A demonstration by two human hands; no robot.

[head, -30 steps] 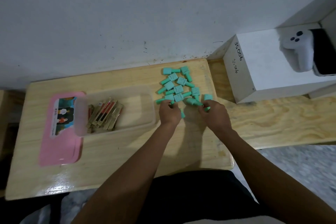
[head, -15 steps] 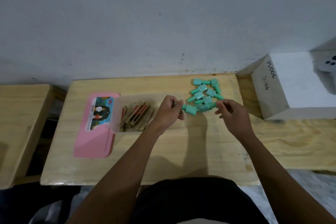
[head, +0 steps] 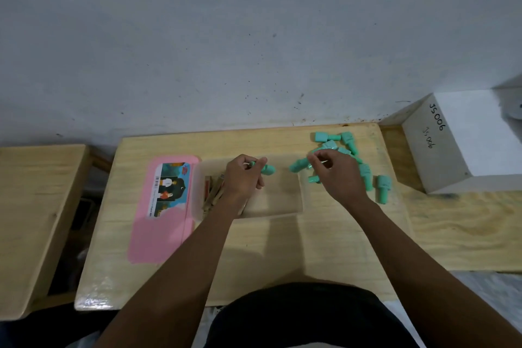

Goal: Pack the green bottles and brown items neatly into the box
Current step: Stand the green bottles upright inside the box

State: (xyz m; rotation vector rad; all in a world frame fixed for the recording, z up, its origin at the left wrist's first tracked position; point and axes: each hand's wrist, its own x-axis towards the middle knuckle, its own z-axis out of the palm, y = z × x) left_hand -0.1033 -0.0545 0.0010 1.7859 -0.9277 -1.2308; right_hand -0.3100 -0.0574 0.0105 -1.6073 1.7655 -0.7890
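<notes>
My left hand pinches a smooth green bottle over the clear plastic box; my right hand grips another bottle beside the bench's pile.

Both arms reach forward; left hand and right hand each in a pinching grip (fingers curled)

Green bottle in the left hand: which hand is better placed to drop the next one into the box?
Left. The left hand already holds a green bottle above the clear box, beside the brown items. The right hand grips another bottle at the box's right edge.
</notes>
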